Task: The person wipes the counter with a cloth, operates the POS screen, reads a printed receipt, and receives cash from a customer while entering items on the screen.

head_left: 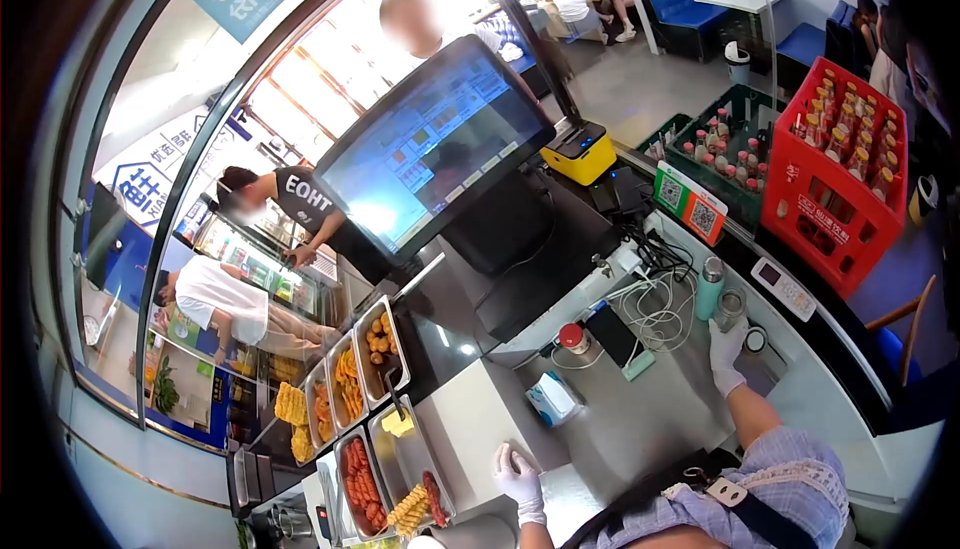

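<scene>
Desk (655, 414) between 4 and 5 o'clock, with two white-gloved hands and a glass cup (731, 303).
From mid-view, a lit touchscreen monitor (430, 144) leans toward 11 o'clock, a red crate (825, 211) of bottles stands just short of 3, and steel trays (402, 457) of sausages and fried snacks sit around 7. The left hand (518, 481), at 6 o'clock, is released, fingers loosely extended. The right hand (727, 355), at 4, is at the clear glass cup just off its fingertips' 12 o'clock; whether it grips, I cannot tell. A black phone (611, 333) lies toward 4; a teal bottle (709, 291) stands just beside the cup, at its 10 o'clock.
</scene>
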`<state>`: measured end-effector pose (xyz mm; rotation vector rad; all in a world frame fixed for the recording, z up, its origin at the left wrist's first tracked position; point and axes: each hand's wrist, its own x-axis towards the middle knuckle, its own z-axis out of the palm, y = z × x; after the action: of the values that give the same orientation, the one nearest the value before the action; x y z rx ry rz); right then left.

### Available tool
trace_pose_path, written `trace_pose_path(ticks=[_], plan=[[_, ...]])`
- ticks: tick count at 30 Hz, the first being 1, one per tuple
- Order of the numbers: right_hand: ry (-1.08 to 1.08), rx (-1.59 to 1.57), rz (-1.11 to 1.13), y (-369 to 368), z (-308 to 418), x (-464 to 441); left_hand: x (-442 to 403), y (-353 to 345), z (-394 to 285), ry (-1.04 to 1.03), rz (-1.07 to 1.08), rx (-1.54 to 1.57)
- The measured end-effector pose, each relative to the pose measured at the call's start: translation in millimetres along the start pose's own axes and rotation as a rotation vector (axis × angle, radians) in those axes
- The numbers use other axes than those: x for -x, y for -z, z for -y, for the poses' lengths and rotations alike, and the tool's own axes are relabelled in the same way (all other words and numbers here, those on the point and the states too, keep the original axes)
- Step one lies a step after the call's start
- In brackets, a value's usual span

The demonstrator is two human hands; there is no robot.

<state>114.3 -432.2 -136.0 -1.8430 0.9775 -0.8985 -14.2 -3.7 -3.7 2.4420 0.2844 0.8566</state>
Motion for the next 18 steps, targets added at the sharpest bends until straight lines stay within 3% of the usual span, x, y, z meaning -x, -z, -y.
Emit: trace_pose_path(ticks=[3, 5, 8, 9, 11, 12, 16, 18], plan=[[0.017, -0.015, -0.018, 4.0, -0.6, 6.8, -1.5, 0.5, 0.1, -0.008, 0.003, 0.008], [-0.163, -0.040, 0.016, 9.5, -12.5, 22.7, -1.3, 0.0, 1.9, -0.030, 0.004, -0.017], [-0.189, 0.015, 0.291, 29.9, -30.7, 58.3, -1.3, -1.2, 1.6, 0.090, -0.022, 0.086], [-0.186, 0.014, 0.288, 34.8, -36.2, 69.4, -2.9, -0.8, 0.0, 0.089, -0.024, 0.090], [0.038, 0.043, 0.421, 38.9, -40.4, 81.2, -9.1, -0.8, -2.9, 0.264, -0.039, 0.179], [0.042, 0.046, 0.424, 39.9, -39.7, 81.6, -10.2, -4.7, 0.6, 0.289, -0.073, 0.184], [0.297, 0.226, 0.510, 39.9, -45.1, 78.3, -15.0, -11.3, 2.9, 0.348, -0.108, 0.156], [0.402, 0.284, 0.524, 40.9, -45.2, 75.6, -18.5, -11.9, -2.0, 0.281, -0.105, 0.017]])
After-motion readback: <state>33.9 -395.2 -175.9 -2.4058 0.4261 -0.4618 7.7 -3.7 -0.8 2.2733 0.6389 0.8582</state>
